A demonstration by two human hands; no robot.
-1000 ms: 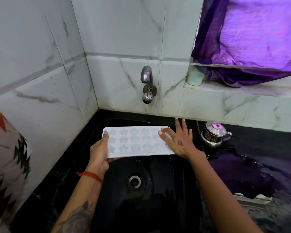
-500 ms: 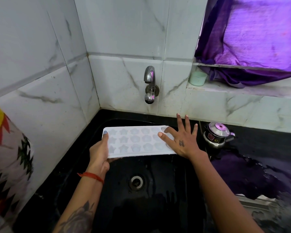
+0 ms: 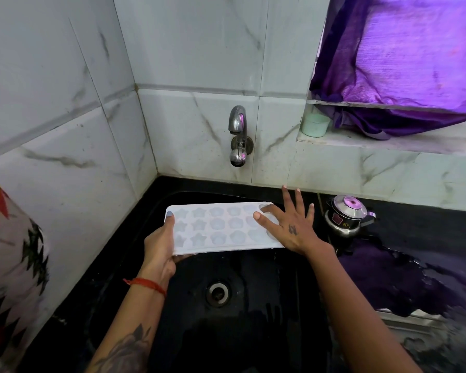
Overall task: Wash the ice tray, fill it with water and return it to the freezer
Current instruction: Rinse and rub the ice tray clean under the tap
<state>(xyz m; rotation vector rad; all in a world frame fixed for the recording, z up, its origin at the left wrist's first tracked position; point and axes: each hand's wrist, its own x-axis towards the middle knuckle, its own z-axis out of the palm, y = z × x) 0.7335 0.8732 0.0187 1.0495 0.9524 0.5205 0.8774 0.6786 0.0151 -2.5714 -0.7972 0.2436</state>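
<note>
While the ice tray (image 3: 221, 228) is held level above the black sink (image 3: 253, 332), cavities up, its left end sits in the left hand (image 3: 159, 244): thumb on the top rim, fingers curled underneath, gripping. Right hand (image 3: 288, 224) lies over the tray's right end with fingers straight and spread; thumb and forefinger rest on the far-right cavities, the other fingers reach past the tray's edge toward the wall. Tray is below and in front of the tap (image 3: 238, 135), apart from it. Drain (image 3: 218, 292) lies nearer, under the tray's near edge. Small steel kettle (image 3: 346, 216) stands just right of the right hand on the wet counter (image 3: 414, 265).
</note>
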